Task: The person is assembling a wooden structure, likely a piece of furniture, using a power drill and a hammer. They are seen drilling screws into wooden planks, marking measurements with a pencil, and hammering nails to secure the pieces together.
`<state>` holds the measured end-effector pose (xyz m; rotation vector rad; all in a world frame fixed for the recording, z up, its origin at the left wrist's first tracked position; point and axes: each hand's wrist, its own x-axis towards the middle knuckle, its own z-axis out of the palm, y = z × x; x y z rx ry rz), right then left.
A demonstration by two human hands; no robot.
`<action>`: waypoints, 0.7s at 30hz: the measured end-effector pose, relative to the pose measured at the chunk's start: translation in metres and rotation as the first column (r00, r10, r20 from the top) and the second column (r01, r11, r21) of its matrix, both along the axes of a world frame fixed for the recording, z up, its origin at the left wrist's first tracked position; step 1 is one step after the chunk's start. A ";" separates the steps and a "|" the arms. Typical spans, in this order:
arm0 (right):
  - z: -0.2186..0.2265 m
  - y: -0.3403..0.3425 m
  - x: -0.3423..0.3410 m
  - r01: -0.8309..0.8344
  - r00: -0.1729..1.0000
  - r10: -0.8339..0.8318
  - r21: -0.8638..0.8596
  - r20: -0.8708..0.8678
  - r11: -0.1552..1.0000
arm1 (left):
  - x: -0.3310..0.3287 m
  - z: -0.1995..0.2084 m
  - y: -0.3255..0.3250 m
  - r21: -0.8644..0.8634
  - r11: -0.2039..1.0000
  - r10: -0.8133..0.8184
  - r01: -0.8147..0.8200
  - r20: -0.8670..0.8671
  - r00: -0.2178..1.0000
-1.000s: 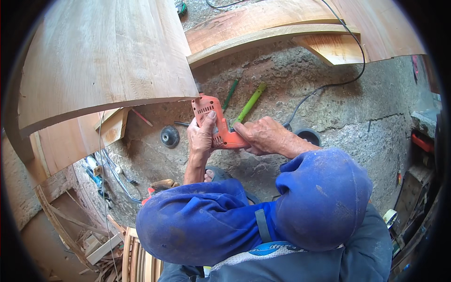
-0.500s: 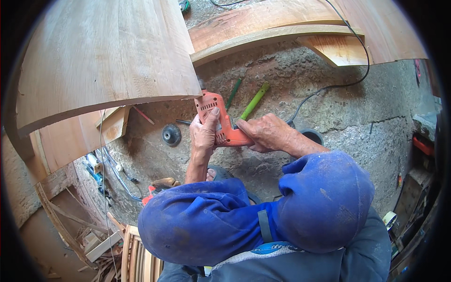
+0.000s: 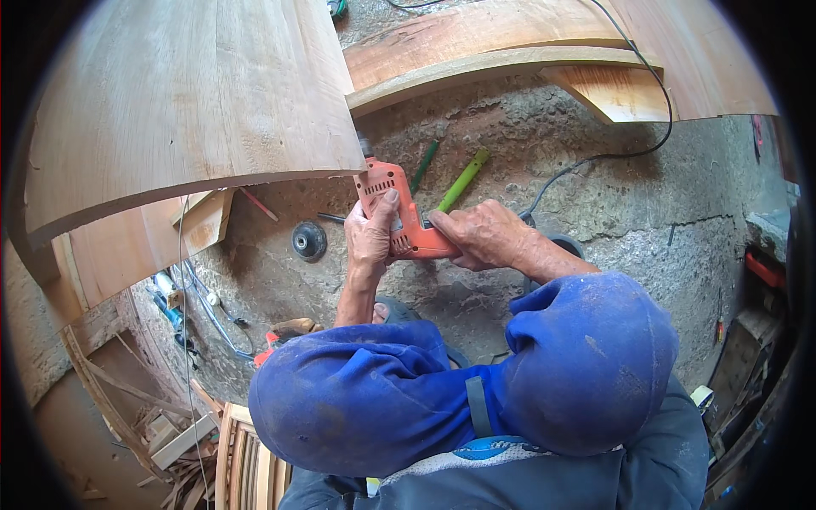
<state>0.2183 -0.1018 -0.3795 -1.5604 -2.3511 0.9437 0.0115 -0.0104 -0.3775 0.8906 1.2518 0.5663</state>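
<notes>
I hold an orange power drill [image 3: 393, 201] with both hands, its nose against the edge of a large curved wooden panel [image 3: 187, 102] at upper left. My left hand [image 3: 371, 238] wraps the drill's body, thumb laid along its top. My right hand [image 3: 476, 238] grips the handle at the rear. The drill's tip is hidden where it meets the panel. My blue sleeves fill the lower middle of the view.
A second curved wooden piece [image 3: 510, 42] lies across the top, with a black cable [image 3: 629, 144] running over it down to the rough concrete floor [image 3: 595, 204]. Two green-handled tools [image 3: 463, 178] and a round black disc [image 3: 308, 240] lie on the floor. Wood scraps pile at lower left.
The drill and both hands have moved slightly up and toward the edge of the curved panel. The grip has stayed the same.
</notes>
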 end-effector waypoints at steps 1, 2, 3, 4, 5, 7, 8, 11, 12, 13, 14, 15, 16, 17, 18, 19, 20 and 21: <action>-0.001 0.000 0.000 0.000 1.000 0.000 0.001 0.000 1.000 | 0.000 -0.002 0.000 0.006 1.000 -0.003 0.003 -0.002 1.000; -0.003 -0.001 0.001 0.000 1.000 0.000 0.002 0.001 1.000 | 0.000 -0.004 0.001 0.005 1.000 -0.009 0.009 0.010 1.000; -0.003 -0.001 0.001 0.004 1.000 -0.004 0.006 0.003 1.000 | 0.000 -0.004 0.001 0.005 1.000 -0.013 0.013 0.021 1.000; -0.003 -0.001 0.001 0.007 1.000 -0.007 0.012 0.007 1.000 | 0.000 -0.006 0.002 0.006 1.000 -0.017 0.016 0.035 0.999; -0.004 -0.001 0.002 0.011 1.000 -0.011 0.017 0.013 1.000 | 0.001 -0.008 0.002 0.011 0.999 -0.031 0.030 0.031 0.999; -0.008 0.001 0.000 0.010 1.000 -0.010 0.032 0.016 0.999 | -0.003 -0.011 0.004 0.030 0.998 -0.050 0.050 0.007 0.999; -0.010 0.003 -0.004 0.004 1.000 -0.004 0.044 0.007 0.999 | -0.007 -0.011 0.004 0.055 0.998 -0.033 0.033 -0.002 0.999; -0.010 0.005 -0.006 0.008 1.000 -0.008 0.071 -0.002 0.997 | -0.007 -0.014 0.005 0.091 0.996 -0.015 0.014 0.008 1.000; -0.006 0.002 0.000 0.019 0.999 -0.021 0.064 0.029 0.998 | -0.001 -0.019 0.005 0.074 0.997 -0.032 0.029 0.041 0.999; -0.008 0.002 0.000 0.021 0.999 -0.023 0.071 0.028 0.997 | -0.001 -0.018 0.007 0.071 0.997 -0.038 0.035 0.042 0.998; -0.009 0.003 -0.001 0.022 0.999 -0.024 0.078 0.028 0.997 | -0.001 -0.017 0.008 0.068 0.997 -0.043 0.040 0.037 0.998; -0.010 0.004 -0.001 0.021 0.999 -0.023 0.075 0.024 0.997 | -0.001 -0.015 0.009 0.065 0.997 -0.047 0.045 0.032 0.998; -0.010 0.005 -0.001 0.020 1.000 -0.021 0.071 0.020 0.997 | -0.001 -0.014 0.009 0.062 0.997 -0.051 0.049 0.028 0.998; -0.009 0.006 -0.001 0.018 1.000 -0.019 0.067 0.018 0.998 | -0.003 -0.014 0.010 0.051 0.998 -0.049 0.048 0.019 0.999; -0.011 0.006 -0.002 0.024 1.000 -0.025 0.078 0.010 0.997 | -0.005 -0.014 0.011 0.039 0.998 -0.047 0.047 0.010 0.999; -0.014 0.005 -0.006 0.031 0.999 -0.032 0.088 0.003 0.996 | -0.007 -0.014 0.011 0.027 0.999 -0.046 0.046 0.002 0.999; -0.015 0.004 -0.008 0.037 0.999 -0.037 0.100 -0.004 0.994 | -0.007 -0.013 0.011 0.035 0.998 -0.045 0.045 0.021 0.999; -0.014 0.003 -0.008 0.052 0.999 -0.051 0.114 -0.011 0.992 | -0.005 -0.013 0.009 0.043 0.998 -0.045 0.044 0.041 0.998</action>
